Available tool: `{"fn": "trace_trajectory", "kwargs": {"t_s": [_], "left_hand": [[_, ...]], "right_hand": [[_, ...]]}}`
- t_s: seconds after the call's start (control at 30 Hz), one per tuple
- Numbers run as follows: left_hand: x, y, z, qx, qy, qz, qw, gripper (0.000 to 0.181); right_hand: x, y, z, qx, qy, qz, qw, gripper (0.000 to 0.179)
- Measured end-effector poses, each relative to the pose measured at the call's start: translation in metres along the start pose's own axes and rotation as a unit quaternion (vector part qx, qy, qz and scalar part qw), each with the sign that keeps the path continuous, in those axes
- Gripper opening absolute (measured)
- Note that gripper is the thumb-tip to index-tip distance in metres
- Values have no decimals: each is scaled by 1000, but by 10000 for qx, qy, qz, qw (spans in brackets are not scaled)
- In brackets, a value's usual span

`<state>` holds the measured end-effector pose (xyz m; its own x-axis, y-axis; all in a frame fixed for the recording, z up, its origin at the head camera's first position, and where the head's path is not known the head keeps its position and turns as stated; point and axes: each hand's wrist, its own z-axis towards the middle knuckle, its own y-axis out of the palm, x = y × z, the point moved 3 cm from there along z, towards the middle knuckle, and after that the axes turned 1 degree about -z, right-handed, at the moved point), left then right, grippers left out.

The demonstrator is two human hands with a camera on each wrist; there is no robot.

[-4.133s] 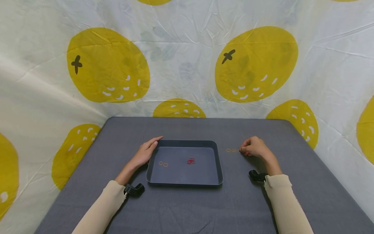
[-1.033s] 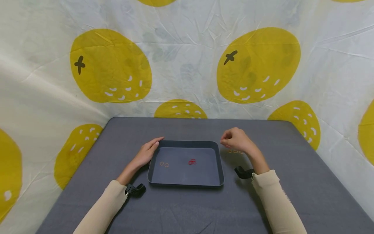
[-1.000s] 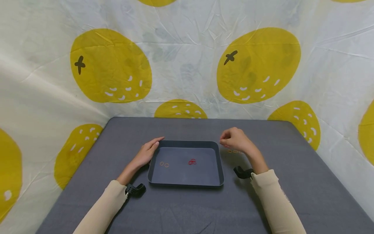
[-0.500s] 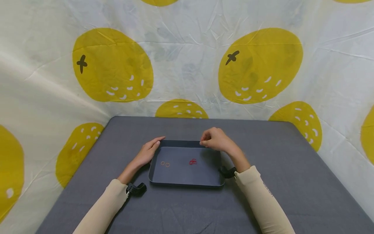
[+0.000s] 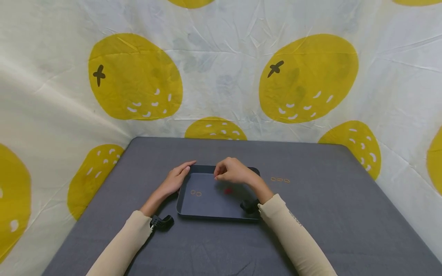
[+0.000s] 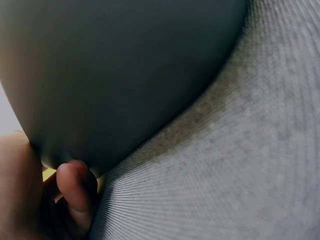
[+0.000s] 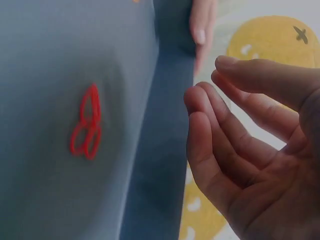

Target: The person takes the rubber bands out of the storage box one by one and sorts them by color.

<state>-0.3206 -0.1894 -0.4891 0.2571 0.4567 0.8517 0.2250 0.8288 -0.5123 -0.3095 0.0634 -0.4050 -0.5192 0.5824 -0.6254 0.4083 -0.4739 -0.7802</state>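
A dark grey tray [image 5: 214, 215] lies on the table. My left hand [image 5: 172, 180] holds its far left corner, thumb at the rim; in the left wrist view, curled fingers [image 6: 74, 190] sit against its outer wall. My right hand [image 5: 233, 171] hovers over the tray's far side. In the right wrist view its fingers [image 7: 200, 150] are loosely curled, with nothing visible between thumb and fingertips. Below it, overlapping red rubber bands [image 7: 91, 125] lie on the tray floor. Two yellow-orange rubber bands [image 5: 195, 193] rest side by side in the tray's left part.
Three yellow-orange rubber bands [image 5: 280, 179] lie in a row on the grey tablecloth [image 5: 328, 199], right of the tray. A white curtain with yellow fruit prints [image 5: 221, 92] hangs behind the table. A black wrist camera [image 5: 162, 223] is worn on the left wrist.
My right hand has moved left from beside the row of yellow-orange bands, across the tray's right wall, to above the tray. My left hand stays at the tray; the bands lie as before.
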Motion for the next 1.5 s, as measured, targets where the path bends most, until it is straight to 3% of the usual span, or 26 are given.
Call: {"fn": "trace_trajectory", "kwargs": {"t_s": [0.53,0.87,1.5], "left_hand": [[-1,0,2,127,110,279,9995,42],[-1,1,3,178,150,329,9992,43],[1,0,1,80,23,213,9997,43]], "right_hand": [[-5,43,32,-759,-204,-129,9968,11],[-2,58,39,-770,-90,-190,9968,10],[-8,59,40,-705,-121,-385,9967,6]]}}
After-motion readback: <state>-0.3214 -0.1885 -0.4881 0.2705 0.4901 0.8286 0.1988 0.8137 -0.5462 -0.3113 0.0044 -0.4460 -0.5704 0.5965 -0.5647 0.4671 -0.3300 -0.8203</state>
